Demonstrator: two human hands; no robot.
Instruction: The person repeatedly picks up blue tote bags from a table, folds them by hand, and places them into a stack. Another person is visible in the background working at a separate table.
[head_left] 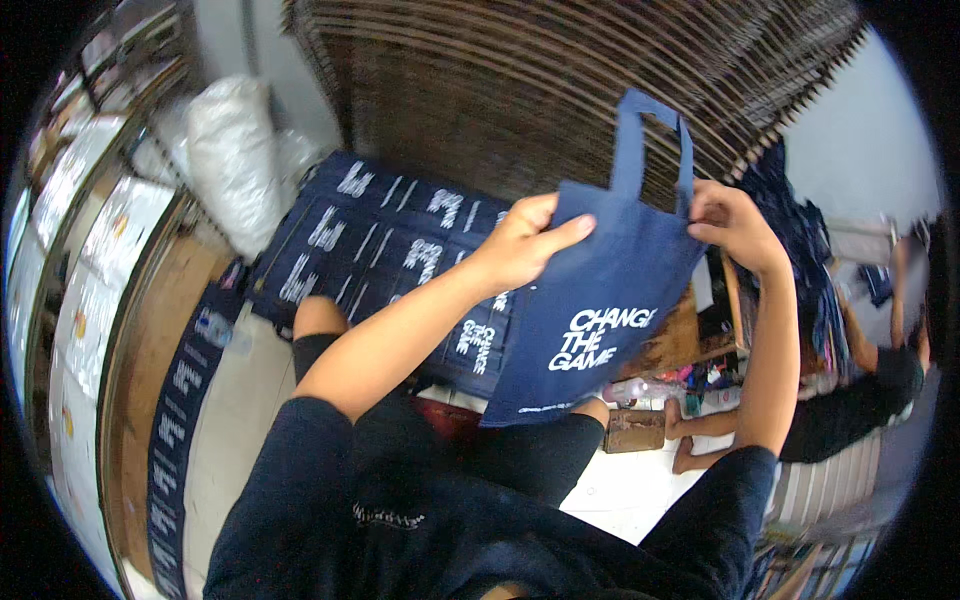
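Left hand: the left hand (535, 240) is closed on the upper left corner of the bag, thumb flat along the front face, the other fingers curled behind the cloth.
Right hand: the right hand (735, 225) is nearly closed, thumb and bent fingers pinching the upper right edge, just beside the foot of the handle.
Bag: the dark blue bag (590, 270) hangs tilted between both hands, in front of the person and above the knees, its lower edge slanting down to the left.
Handle: a blue loop handle (627, 150) stands up from the top edge.
Lettering on the bag: large white block capitals (597, 342) in three stacked lines on the lower front, tilted with the cloth; the end of the top line bends out of sight.
Small print: a thin white line of text (521, 410) near the bottom edge, too small to read.
Printed cloth: dark blue pieces (390, 245) lie spread behind the bag, with repeated white lettering turned sideways.
Shirt: small pale marking (388, 517) on the person's dark shirt, not legible.
Left side: a whitish wrapped bundle (235, 160) stands beside the cloth.
Right side: another person (850, 410) in dark clothes, well apart.
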